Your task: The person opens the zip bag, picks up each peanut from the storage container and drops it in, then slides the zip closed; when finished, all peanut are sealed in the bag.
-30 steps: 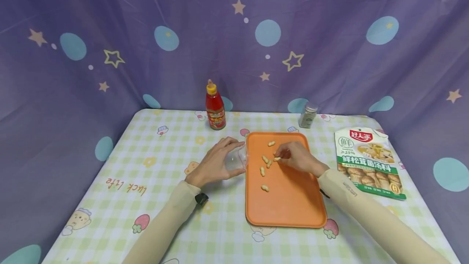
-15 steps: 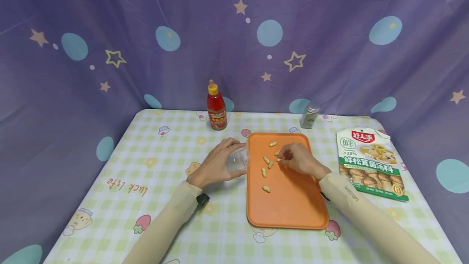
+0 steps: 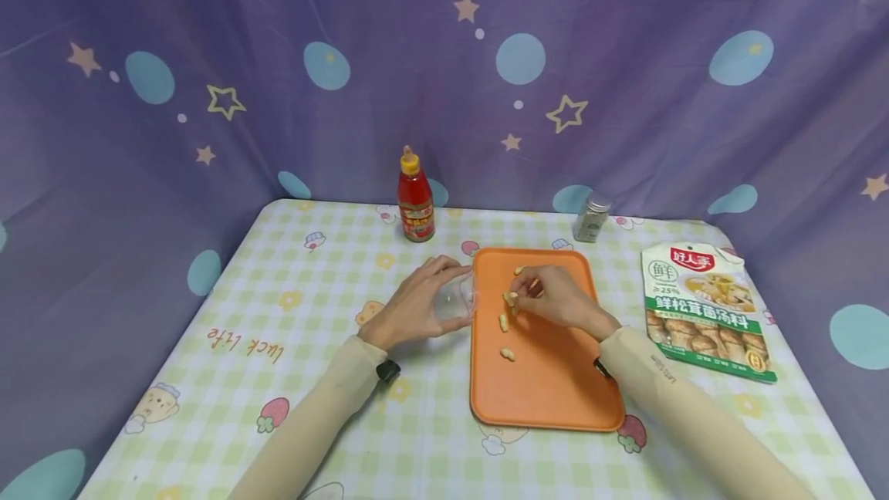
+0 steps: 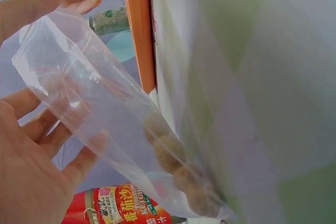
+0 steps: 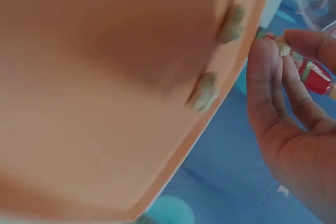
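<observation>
My left hand [image 3: 417,301] holds a clear plastic bag [image 3: 454,298] upright by its mouth, beside the left edge of the orange tray [image 3: 556,392]. In the left wrist view, several peanuts [image 4: 169,153] lie at the bottom of the bag [image 4: 105,98], and the thumb and fingers spread its top. My right hand [image 3: 559,299] is above the tray, pinching a peanut [image 5: 284,49] between thumb and fingertips. More peanuts [image 3: 508,354] lie loose along the tray's left half; the right hand partly covers some of them in the head view.
Behind the bag stands a red ketchup bottle [image 3: 417,203] with a yellow cap. A small spice jar [image 3: 591,221] is past the tray's far right corner. To the right lies a mushroom soup seasoning pouch [image 3: 708,311]. A checked cloth [image 3: 257,407] covers the table.
My right hand has picked up a peanut and moved left across the tray toward the bag. The left hand keeps its hold on the bag. The head view has shifted slightly.
</observation>
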